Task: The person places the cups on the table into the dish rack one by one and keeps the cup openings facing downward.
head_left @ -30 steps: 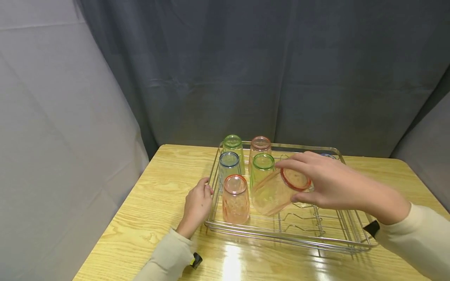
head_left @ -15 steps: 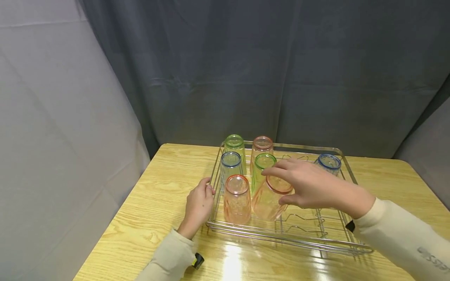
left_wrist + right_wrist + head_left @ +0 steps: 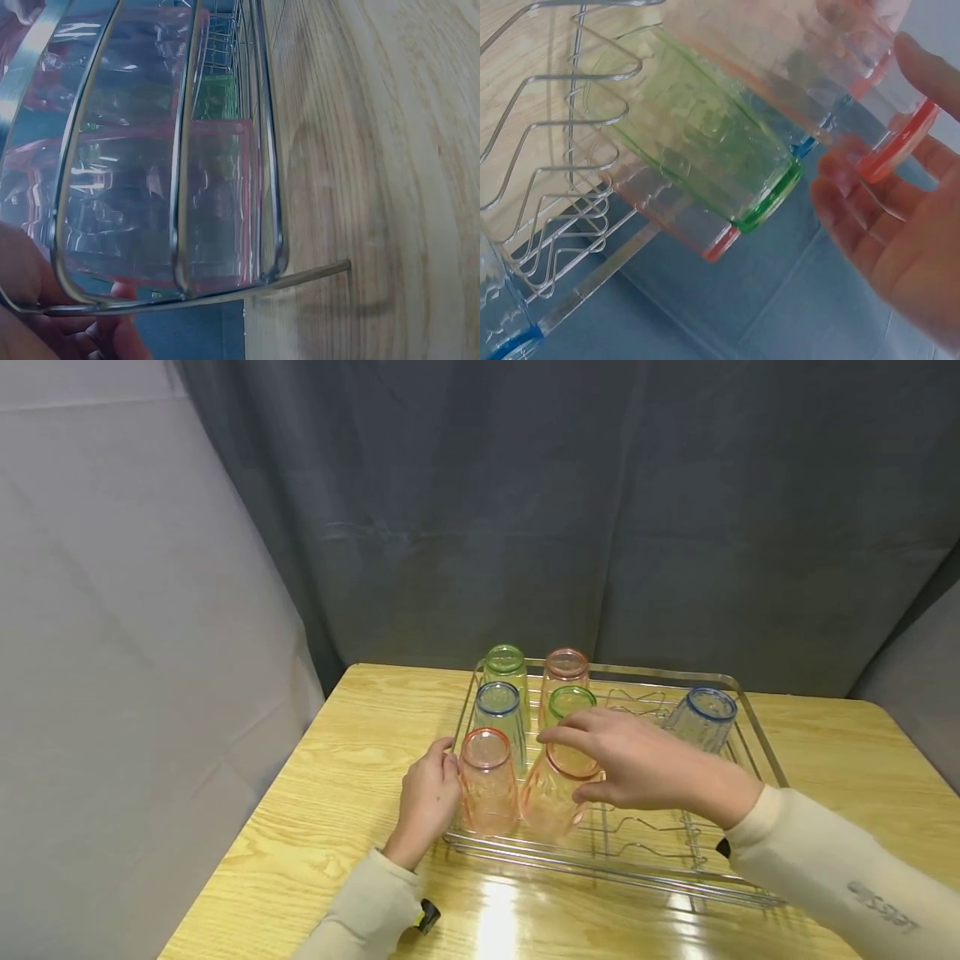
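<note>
My right hand (image 3: pixel 645 768) holds an orange drinking glass (image 3: pixel 551 802) near its upper, narrow end, thumb on one side and fingers on the other. It leans slightly at the front of the wire dish rack (image 3: pixel 622 868), close beside a second orange glass (image 3: pixel 487 797). Behind the held glass stands a green glass (image 3: pixel 572 702), partly covered by my fingers. At the rack's left side, my left hand (image 3: pixel 431 797) grips the frame; in the left wrist view its fingers (image 3: pixel 124 330) curl at the wire. A blue glass (image 3: pixel 498 710) stands behind the second orange one.
Farther back in the rack are another green glass (image 3: pixel 506 664) and a pinkish glass (image 3: pixel 566 672). A blue glass (image 3: pixel 701 718) leans at the right. The rack sits on a wooden table (image 3: pixel 352 760), with dark curtain (image 3: pixel 480 527) behind.
My right hand has moved left, bringing the held orange glass from steeply tilted to nearly upright. The neighbouring orange glass has shifted slightly left. My left hand stays at the rack's side.
</note>
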The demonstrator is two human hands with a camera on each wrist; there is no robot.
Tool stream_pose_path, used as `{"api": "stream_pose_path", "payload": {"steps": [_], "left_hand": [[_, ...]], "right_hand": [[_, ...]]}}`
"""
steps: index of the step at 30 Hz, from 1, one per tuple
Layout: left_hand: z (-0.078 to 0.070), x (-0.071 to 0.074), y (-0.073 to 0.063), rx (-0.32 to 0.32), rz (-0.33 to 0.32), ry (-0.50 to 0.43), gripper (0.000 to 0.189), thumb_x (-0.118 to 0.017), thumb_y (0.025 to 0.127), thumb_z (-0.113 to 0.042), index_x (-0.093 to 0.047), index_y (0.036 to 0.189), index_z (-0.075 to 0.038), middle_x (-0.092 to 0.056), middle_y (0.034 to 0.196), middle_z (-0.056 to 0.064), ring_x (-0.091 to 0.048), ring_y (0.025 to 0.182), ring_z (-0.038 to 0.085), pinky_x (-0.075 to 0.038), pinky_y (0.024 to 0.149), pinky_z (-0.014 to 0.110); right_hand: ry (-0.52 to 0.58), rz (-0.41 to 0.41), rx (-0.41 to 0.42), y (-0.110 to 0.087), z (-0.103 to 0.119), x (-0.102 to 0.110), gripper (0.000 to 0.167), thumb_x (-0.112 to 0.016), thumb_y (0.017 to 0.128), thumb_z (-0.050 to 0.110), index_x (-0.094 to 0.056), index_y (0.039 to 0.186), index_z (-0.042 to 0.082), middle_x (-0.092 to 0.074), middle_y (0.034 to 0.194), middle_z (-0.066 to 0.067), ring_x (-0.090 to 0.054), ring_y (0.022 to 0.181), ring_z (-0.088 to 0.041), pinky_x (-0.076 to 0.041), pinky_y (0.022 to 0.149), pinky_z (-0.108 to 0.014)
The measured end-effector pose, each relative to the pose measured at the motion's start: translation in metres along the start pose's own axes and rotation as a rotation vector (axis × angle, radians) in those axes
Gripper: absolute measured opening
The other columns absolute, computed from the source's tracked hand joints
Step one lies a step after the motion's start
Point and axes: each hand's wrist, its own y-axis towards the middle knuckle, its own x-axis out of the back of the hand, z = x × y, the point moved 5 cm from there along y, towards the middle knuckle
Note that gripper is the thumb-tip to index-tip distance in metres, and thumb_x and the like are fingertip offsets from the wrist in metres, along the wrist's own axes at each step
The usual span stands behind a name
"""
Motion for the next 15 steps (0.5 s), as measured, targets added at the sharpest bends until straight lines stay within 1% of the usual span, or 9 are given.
{"api": "stream_pose_path", "payload": {"steps": [2,6,8,12,15], "left_hand": [[-0.001,-0.002,0.0,-0.008,0.004,-0.003,0.037,-0.044,0.102,-0.013,-0.056,0.134,0.002,-0.068,0.079,0.007,-0.043,0.047,0.011,-0.033,0.041,0.02],[-0.001,-0.002,0.0,-0.025,-0.019,-0.005,0.037,-0.045,0.102,-0.013,-0.058,0.133,0.002,-0.066,0.077,0.007,-0.044,0.049,0.011,-0.034,0.043,0.022],[-0.001,-0.001,-0.001,-0.022,-0.029,-0.006,0.036,-0.045,0.102,-0.013,-0.058,0.132,0.001,-0.065,0.076,0.006,-0.043,0.049,0.012,-0.034,0.044,0.024],[0.001,0.001,-0.001,-0.014,-0.027,-0.003,0.036,-0.044,0.102,-0.013,-0.058,0.132,0.0,-0.064,0.075,0.006,-0.043,0.049,0.012,-0.035,0.044,0.026],[0.001,0.001,0.0,-0.019,-0.027,-0.004,0.036,-0.044,0.102,-0.014,-0.059,0.132,0.0,-0.064,0.075,0.006,-0.044,0.05,0.012,-0.036,0.045,0.026]], "right_hand": [[-0.008,0.002,-0.001,0.001,0.001,-0.002,0.069,-0.086,0.073,0.026,-0.058,0.136,0.014,-0.066,0.123,-0.007,-0.064,0.112,-0.027,-0.054,0.093,-0.048],[0.0,0.022,-0.037,0.001,0.0,-0.008,0.074,-0.086,0.073,0.025,-0.055,0.138,0.011,-0.066,0.126,-0.011,-0.064,0.114,-0.031,-0.053,0.096,-0.051],[0.019,0.043,-0.053,0.001,-0.001,-0.012,0.075,-0.086,0.074,0.026,-0.053,0.139,0.009,-0.065,0.129,-0.013,-0.063,0.116,-0.034,-0.052,0.097,-0.053],[0.039,0.072,-0.075,-0.001,-0.002,-0.019,0.074,-0.086,0.073,0.026,-0.054,0.138,0.009,-0.064,0.131,-0.012,-0.062,0.118,-0.034,-0.052,0.098,-0.051],[0.036,0.068,-0.088,-0.002,-0.005,-0.021,0.073,-0.087,0.072,0.026,-0.056,0.136,0.008,-0.064,0.129,-0.011,-0.062,0.117,-0.032,-0.052,0.097,-0.049]]}}
